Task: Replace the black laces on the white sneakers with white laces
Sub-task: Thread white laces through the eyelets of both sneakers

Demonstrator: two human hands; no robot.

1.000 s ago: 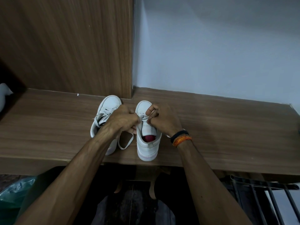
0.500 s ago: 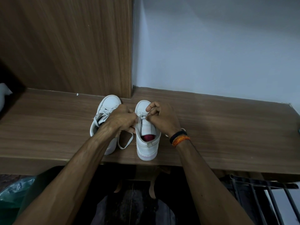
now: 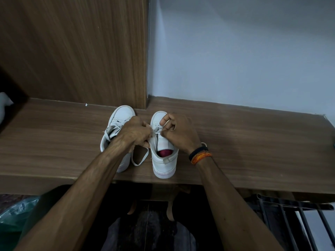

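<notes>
Two white sneakers stand side by side on a wooden ledge [image 3: 253,142], toes pointing away from me. The left sneaker [image 3: 119,116] carries white laces. The right sneaker [image 3: 163,163] has a red lining showing in its opening. My left hand [image 3: 134,133] pinches a white lace [image 3: 139,160] at the right sneaker's left eyelets; a loop of that lace hangs down between the two shoes. My right hand [image 3: 179,133] pinches the lace at the tongue, its index finger raised and curled. No black lace is visible.
A wooden cabinet panel [image 3: 81,51] rises behind the left sneaker, and a pale wall [image 3: 235,51] stands behind the right one. A white object [image 3: 4,104] sits at the far left. A dark metal rack [image 3: 290,214] lies below the ledge at right.
My right hand's index finger has lifted and spread a little from the other fingers. Both hands stay at the right sneaker's upper eyelets.
</notes>
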